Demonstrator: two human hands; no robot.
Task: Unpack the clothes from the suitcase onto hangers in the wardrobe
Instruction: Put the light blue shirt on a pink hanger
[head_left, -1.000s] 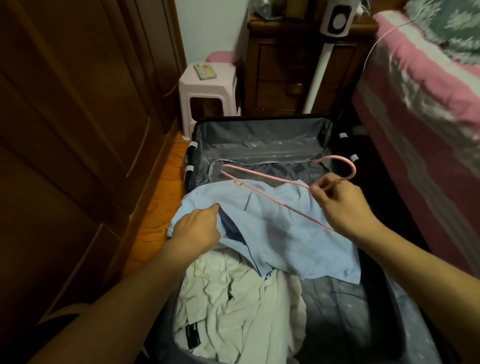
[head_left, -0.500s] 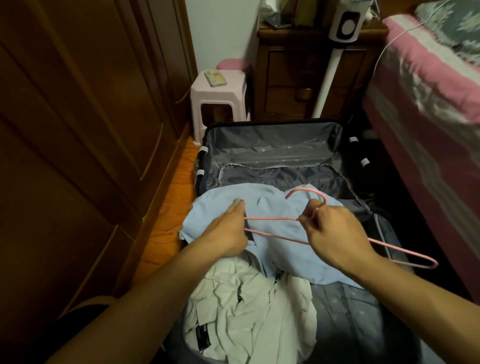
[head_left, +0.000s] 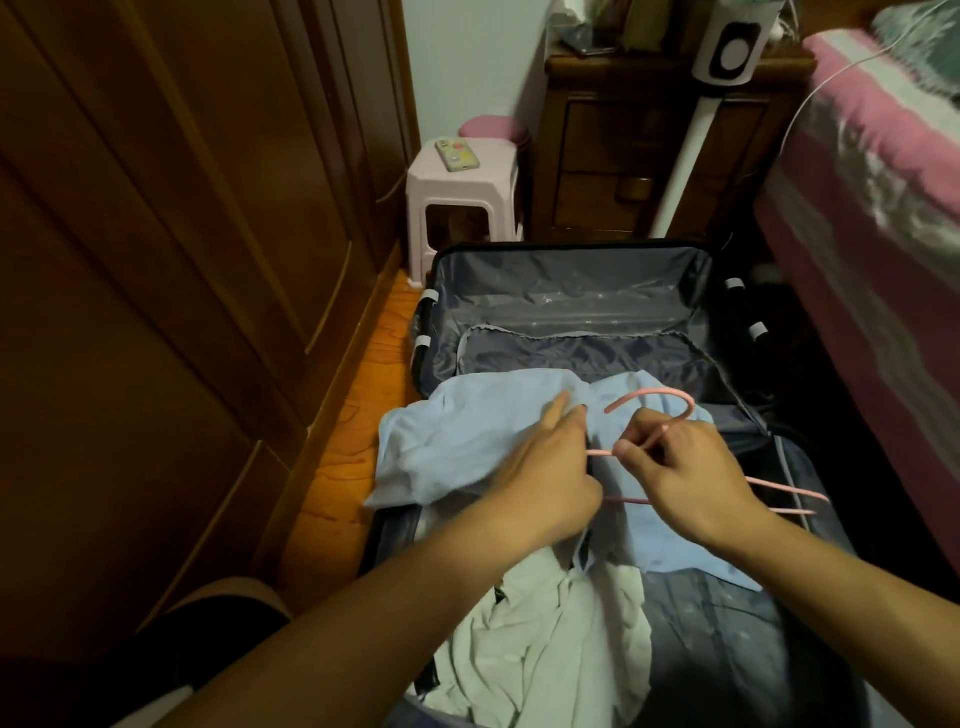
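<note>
An open dark suitcase (head_left: 571, 291) lies on the floor with a light blue shirt (head_left: 457, 441) spread across its middle. A crumpled white garment (head_left: 561, 639) lies nearer me in the case. My right hand (head_left: 691, 483) grips a thin pink hanger (head_left: 654, 402) by its neck, hook pointing away, its right end sticking out past my wrist. My left hand (head_left: 550, 467) holds the blue shirt's fabric at the hanger's left end, index finger stretched forward. The hanger's left arm is hidden by my left hand and the cloth.
The dark wooden wardrobe (head_left: 171, 260) runs along the left, doors closed. A pink stool (head_left: 462, 208) with a phone (head_left: 457, 155) stands behind the suitcase beside a wooden nightstand (head_left: 623, 156). A bed with a pink blanket (head_left: 883, 208) borders the right. Orange floor (head_left: 353, 426) shows beside the case.
The hanger swung round from lying across the shirt to hook-forward, and its left end went in at my left hand, which shifted right along the shirt. The camera tilted slightly.
</note>
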